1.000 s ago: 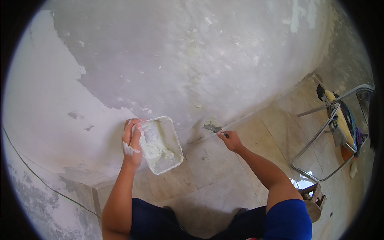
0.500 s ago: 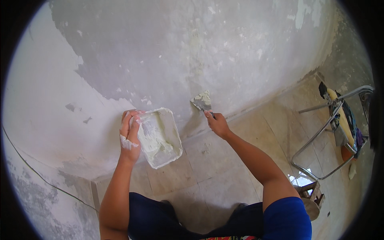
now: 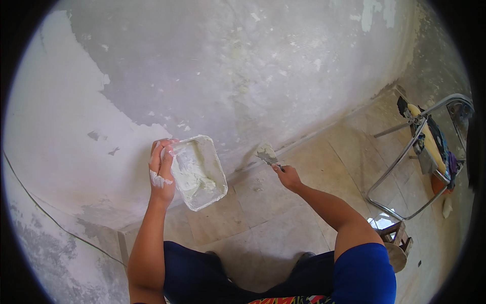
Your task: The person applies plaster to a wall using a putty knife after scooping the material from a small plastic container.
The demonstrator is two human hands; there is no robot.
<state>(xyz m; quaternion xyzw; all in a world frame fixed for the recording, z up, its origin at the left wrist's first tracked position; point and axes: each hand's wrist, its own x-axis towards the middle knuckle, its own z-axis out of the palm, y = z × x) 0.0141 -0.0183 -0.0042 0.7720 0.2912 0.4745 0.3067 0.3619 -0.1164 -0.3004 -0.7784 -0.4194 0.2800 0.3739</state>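
Note:
My left hand grips the left rim of a white rectangular tub, and dried white paste coats part of its skin. Pale greenish-white putty is smeared over the inside of the tub, which is tilted so that its open side faces me. To the right of the tub, my right hand is closed round the handle of a putty knife. Putty clings to the end of its blade, which is near the foot of the wall; whether it touches the wall I cannot tell.
A grey wall with white patches rises ahead. Beige floor tiles lie below it. At the right stand a metal-framed chair loaded with things and a small wooden stool. A cable runs along the left wall.
My right hand and the putty knife have moved down and slightly right, lower along the wall. The tub and my left hand have stayed nearly in place. The view has shifted slightly.

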